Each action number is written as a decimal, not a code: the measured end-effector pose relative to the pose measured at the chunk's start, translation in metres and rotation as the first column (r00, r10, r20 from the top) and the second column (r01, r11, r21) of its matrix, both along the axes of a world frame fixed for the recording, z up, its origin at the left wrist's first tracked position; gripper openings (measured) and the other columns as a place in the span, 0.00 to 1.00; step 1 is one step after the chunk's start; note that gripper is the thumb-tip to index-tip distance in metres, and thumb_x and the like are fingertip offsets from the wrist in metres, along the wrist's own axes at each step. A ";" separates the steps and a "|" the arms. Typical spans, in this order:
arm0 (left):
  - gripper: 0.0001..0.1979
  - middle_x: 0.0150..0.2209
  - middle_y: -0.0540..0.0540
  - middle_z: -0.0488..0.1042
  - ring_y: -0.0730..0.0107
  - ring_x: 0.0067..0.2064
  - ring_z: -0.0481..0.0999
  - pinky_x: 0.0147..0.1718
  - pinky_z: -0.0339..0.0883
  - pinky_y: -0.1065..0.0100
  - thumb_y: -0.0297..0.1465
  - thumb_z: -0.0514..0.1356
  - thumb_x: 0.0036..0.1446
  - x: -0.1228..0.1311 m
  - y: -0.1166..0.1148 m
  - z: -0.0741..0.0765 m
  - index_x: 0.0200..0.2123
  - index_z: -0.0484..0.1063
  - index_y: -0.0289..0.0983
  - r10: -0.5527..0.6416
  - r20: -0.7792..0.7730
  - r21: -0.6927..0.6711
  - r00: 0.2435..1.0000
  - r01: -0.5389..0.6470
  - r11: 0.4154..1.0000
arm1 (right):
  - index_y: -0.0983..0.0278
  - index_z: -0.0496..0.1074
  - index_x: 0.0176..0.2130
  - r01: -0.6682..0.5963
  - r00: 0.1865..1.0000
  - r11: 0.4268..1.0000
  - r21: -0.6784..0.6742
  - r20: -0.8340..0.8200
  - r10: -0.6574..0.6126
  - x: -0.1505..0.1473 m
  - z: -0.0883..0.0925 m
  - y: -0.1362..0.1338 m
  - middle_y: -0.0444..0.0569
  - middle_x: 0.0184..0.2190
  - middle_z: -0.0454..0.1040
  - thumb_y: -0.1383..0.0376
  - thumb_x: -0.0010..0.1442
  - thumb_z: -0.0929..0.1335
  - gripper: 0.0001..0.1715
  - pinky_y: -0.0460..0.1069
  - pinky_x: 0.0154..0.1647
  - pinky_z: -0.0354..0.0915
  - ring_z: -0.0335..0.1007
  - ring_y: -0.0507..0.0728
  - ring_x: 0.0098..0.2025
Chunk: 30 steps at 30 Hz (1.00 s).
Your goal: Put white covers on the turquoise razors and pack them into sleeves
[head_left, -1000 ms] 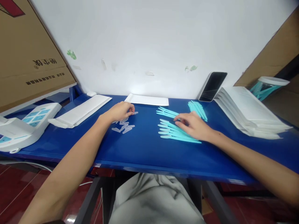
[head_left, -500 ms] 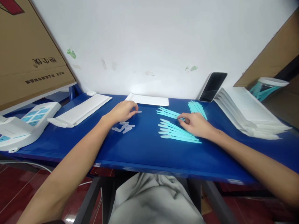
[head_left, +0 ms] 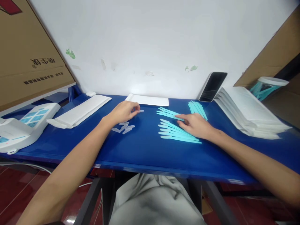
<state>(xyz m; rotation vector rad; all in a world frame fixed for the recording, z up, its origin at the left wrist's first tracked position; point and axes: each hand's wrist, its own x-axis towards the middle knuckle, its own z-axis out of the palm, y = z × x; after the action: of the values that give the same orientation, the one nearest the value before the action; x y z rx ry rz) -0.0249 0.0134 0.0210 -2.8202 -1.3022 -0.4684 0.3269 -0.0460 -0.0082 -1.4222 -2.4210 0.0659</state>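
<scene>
My left hand (head_left: 125, 112) is closed in a pinch on a small clear plastic piece (head_left: 141, 111), held above the blue table. Several similar translucent pieces (head_left: 126, 127) lie loose just below that hand. Over on the right, the thumb and forefinger of my right hand (head_left: 193, 123) are around the near end of a flat turquoise plastic stick (head_left: 168, 113) in a small fanned group. A larger fan of turquoise sticks (head_left: 174, 132) lies in front of it, partly beneath my right hand. Behind the hand is a third bundle of turquoise sticks (head_left: 197, 109).
A phone (head_left: 213, 87) leans on the white wall. White envelopes (head_left: 253, 109) are stacked at the right, beside a tub of turquoise sticks (head_left: 267, 87). More white packets lie at the left (head_left: 79, 112) and back (head_left: 147, 100). A white device (head_left: 35, 122) stands far left.
My right hand has shifted slightly left, its forefinger now reaching over the stick. The clear piece in my left hand has tilted slightly upward.
</scene>
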 end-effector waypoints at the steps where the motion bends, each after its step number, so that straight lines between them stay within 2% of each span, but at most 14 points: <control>1: 0.14 0.37 0.42 0.81 0.63 0.37 0.78 0.36 0.63 0.65 0.39 0.55 0.67 0.001 0.000 -0.001 0.41 0.77 0.36 -0.007 -0.001 -0.009 1.000 0.007 1.000 | 0.66 0.78 0.55 -0.021 0.999 1.000 0.020 0.031 0.020 0.001 0.000 0.001 0.49 0.25 0.76 0.59 0.67 0.62 0.25 0.51 0.30 0.61 0.72 0.59 0.27; 4: 0.14 0.38 0.43 0.81 0.64 0.37 0.78 0.36 0.63 0.65 0.39 0.56 0.66 0.004 0.000 -0.004 0.41 0.77 0.37 -0.028 -0.004 -0.049 1.000 0.028 0.998 | 0.66 0.81 0.48 -0.081 0.994 0.994 0.077 0.083 0.075 0.003 0.000 0.002 0.53 0.33 0.76 0.60 0.68 0.61 0.23 0.52 0.32 0.62 0.72 0.59 0.32; 7: 0.13 0.38 0.43 0.81 0.64 0.36 0.77 0.36 0.63 0.66 0.38 0.56 0.65 0.008 -0.002 -0.005 0.41 0.77 0.37 -0.050 -0.003 -0.077 0.999 0.049 0.996 | 0.66 0.82 0.41 -0.058 0.998 0.994 0.093 0.038 0.055 0.005 0.000 0.002 0.53 0.35 0.73 0.60 0.68 0.62 0.21 0.52 0.33 0.62 0.69 0.58 0.32; 13: 0.13 0.38 0.42 0.81 0.63 0.38 0.78 0.36 0.64 0.66 0.38 0.56 0.65 0.014 -0.007 -0.006 0.41 0.77 0.36 -0.077 -0.001 -0.092 0.997 0.076 0.993 | 0.63 0.82 0.41 -0.049 0.995 0.984 0.170 0.096 0.033 0.005 0.000 0.004 0.53 0.31 0.75 0.57 0.68 0.64 0.20 0.56 0.38 0.56 0.66 0.63 0.37; 16: 0.13 0.38 0.42 0.81 0.64 0.37 0.78 0.36 0.64 0.66 0.38 0.56 0.65 0.015 -0.007 -0.007 0.41 0.77 0.36 -0.080 -0.008 -0.098 0.997 0.079 0.992 | 0.61 0.80 0.32 0.047 0.997 0.995 0.087 0.049 -0.052 0.002 0.003 0.003 0.49 0.24 0.75 0.54 0.67 0.65 0.20 0.55 0.38 0.54 0.67 0.61 0.32; 19: 0.13 0.37 0.43 0.81 0.64 0.36 0.78 0.35 0.64 0.66 0.37 0.57 0.65 0.016 -0.006 -0.008 0.41 0.77 0.36 -0.083 -0.013 -0.104 0.996 0.081 0.991 | 0.61 0.73 0.25 0.112 0.993 0.993 -0.042 -0.024 -0.113 0.000 0.006 0.000 0.43 0.16 0.69 0.52 0.64 0.66 0.21 0.53 0.34 0.55 0.64 0.56 0.22; 24: 0.12 0.37 0.44 0.81 0.65 0.36 0.77 0.34 0.63 0.66 0.37 0.57 0.66 0.018 -0.007 -0.009 0.41 0.78 0.37 -0.090 -0.011 -0.099 0.996 0.089 0.991 | 0.60 0.72 0.28 0.089 0.990 0.992 -0.091 -0.097 -0.098 -0.002 0.008 -0.002 0.41 0.15 0.66 0.50 0.62 0.66 0.20 0.51 0.27 0.54 0.62 0.55 0.20; 30: 0.12 0.37 0.44 0.81 0.65 0.35 0.77 0.34 0.63 0.66 0.36 0.57 0.65 0.018 -0.008 -0.008 0.40 0.78 0.37 -0.096 -0.012 -0.098 0.995 0.095 0.991 | 0.61 0.74 0.32 0.060 0.991 0.985 -0.163 -0.112 -0.079 -0.004 0.010 -0.006 0.39 0.13 0.63 0.51 0.61 0.66 0.17 0.51 0.25 0.53 0.58 0.53 0.17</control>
<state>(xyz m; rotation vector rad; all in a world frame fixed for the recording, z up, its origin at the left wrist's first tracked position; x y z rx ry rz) -0.0071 0.0050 0.0132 -2.9698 -1.2241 -0.3919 0.3224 -0.0519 0.0022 -1.5239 -2.3118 0.3250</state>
